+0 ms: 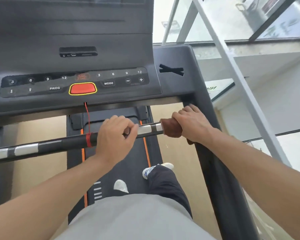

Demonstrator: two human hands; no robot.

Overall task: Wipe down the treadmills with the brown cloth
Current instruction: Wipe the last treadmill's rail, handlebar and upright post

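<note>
Both bare forearms reach forward from the lower corners of the view and converge on the front handlebar [76, 141] of the treadmill [173, 87], a dark crossbar with silver sensor patches that runs from the left edge up toward the right upright. The left hand [114, 135] sits near the middle of the bar, knuckles up, its fingers curled over the top and down the far side so that it grips the bar itself; the wrist is nearly straight and the forearm comes in from the lower left. The right hand [192, 125] is further along the bar, at its right end where it meets the side rail [220, 170], with a short stretch of silver sensor showing between the two hands. This hand grips the brown cloth [171, 129], which is bunched around the bar under its palm and thumb; the cloth bulges out toward the left hand and a small flap hangs just below the wrist. The fingers of the right hand wrap over the far side, and the forearm slants in from the lower right. Just left of the left hand, a red cord [87, 122] is wound round the bar and rises to the console [73, 49] above the hands, where a red stop button [83, 88] lies among the control keys. Below and between the forearms are the running belt [111, 170], a grey shirt, dark trousers and two white shoes [121, 186] standing on the belt.
</note>
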